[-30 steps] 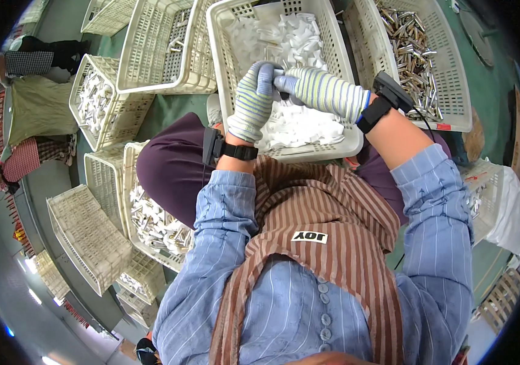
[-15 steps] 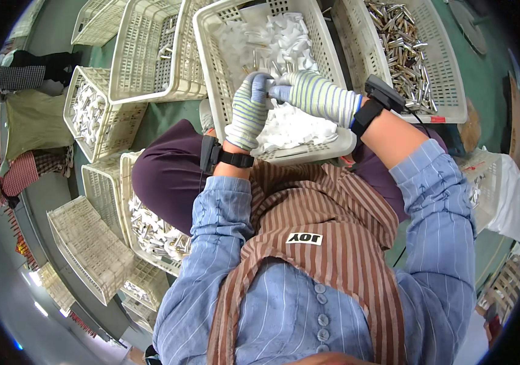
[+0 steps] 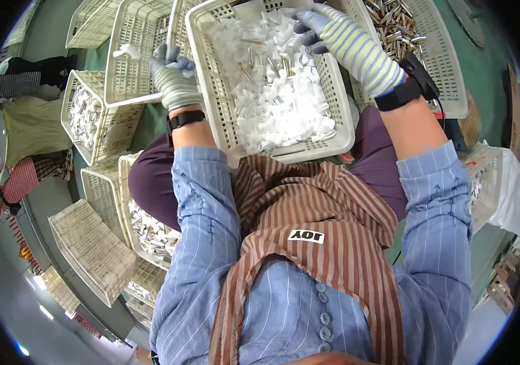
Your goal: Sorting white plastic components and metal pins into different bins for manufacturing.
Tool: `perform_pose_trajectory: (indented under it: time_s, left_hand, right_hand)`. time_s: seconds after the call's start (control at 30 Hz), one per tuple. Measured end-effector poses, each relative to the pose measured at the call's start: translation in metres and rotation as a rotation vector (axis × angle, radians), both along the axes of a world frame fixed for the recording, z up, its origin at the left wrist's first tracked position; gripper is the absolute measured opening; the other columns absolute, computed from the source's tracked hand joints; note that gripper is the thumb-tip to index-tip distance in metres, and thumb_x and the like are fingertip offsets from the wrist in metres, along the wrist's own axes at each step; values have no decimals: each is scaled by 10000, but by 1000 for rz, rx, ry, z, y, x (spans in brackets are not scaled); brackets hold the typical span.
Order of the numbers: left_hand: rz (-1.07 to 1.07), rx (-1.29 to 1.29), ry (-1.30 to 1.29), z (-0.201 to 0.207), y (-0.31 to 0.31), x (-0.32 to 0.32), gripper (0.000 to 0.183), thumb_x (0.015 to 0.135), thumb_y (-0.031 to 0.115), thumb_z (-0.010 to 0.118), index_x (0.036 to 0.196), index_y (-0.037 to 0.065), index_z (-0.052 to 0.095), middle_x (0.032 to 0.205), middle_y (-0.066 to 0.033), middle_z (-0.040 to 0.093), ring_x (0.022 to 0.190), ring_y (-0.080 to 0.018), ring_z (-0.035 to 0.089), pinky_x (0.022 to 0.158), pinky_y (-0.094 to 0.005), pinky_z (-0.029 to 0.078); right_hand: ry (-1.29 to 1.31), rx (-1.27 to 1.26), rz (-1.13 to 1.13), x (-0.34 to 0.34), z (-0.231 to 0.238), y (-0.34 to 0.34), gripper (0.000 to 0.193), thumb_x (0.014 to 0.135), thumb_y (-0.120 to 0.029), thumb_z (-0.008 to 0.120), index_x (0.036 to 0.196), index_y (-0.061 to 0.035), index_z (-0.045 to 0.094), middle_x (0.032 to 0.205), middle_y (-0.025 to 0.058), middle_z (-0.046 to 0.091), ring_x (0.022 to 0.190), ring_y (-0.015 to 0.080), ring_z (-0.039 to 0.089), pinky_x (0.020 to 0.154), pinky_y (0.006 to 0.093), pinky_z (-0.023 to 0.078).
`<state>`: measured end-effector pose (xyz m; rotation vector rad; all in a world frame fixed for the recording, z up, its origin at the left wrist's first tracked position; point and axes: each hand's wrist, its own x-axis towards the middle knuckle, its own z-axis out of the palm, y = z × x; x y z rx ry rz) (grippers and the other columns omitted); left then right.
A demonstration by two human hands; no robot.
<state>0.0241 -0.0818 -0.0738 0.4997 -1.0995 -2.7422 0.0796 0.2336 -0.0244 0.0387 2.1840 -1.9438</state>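
My left hand (image 3: 174,76), in a striped glove with grey fingertips, is raised between two crates with its fingers apart and nothing visible in them. To its left, a small white piece (image 3: 127,52) shows over the left crate (image 3: 109,82); whether it is in the air or resting cannot be told. My right hand (image 3: 345,45), gloved alike, reaches over the right side of the middle crate (image 3: 342,131), fingers spread above the white pieces. That crate holds a heap of white pieces (image 3: 278,115) with a few metal tubes (image 3: 244,73) among them.
A crate of metal tubes (image 3: 397,30) stands at the far right. Crates of white-and-metal pieces (image 3: 86,112) (image 3: 150,234) are at the left. Another person (image 3: 19,176) is at the far left. A white bag (image 3: 509,194) hangs at the right.
My hands were together over the middle crate and have parted. The left moved left toward the left crate, where a white piece now shows; the right moved up and right.
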Motion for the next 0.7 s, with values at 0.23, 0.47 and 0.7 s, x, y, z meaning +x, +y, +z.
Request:
perform_pose_trajectory:
  time_s: [0.23,0.47,0.7]
  left_hand:
    - [-570,-1037,-348,-125,51,-5,456,893,416,455,1042,34,655,920,-138,696,608,-280,603,578,-412,494]
    - [-802,-1754,-453,-274,27,-2,442,936,439,475,1179,99,620,1121,-210,644,1054,-387,608,859,-472,487]
    - [-1343,-1677,26,-217,100,46,290,885,293,587,1079,99,683,1003,-136,702,891,-299,666,763,-396,503]
  right_hand:
    - [77,-111,-41,10,47,1,360,985,-378,497,1170,-95,620,950,-11,630,784,49,587,676,207,502]
    - [-13,-217,-25,9,62,-22,315,981,-314,500,1126,-69,636,911,5,643,767,61,577,696,210,476]
    - [-31,-101,-66,9,43,-6,326,978,-313,498,1129,-63,644,894,5,644,754,62,578,689,214,483]
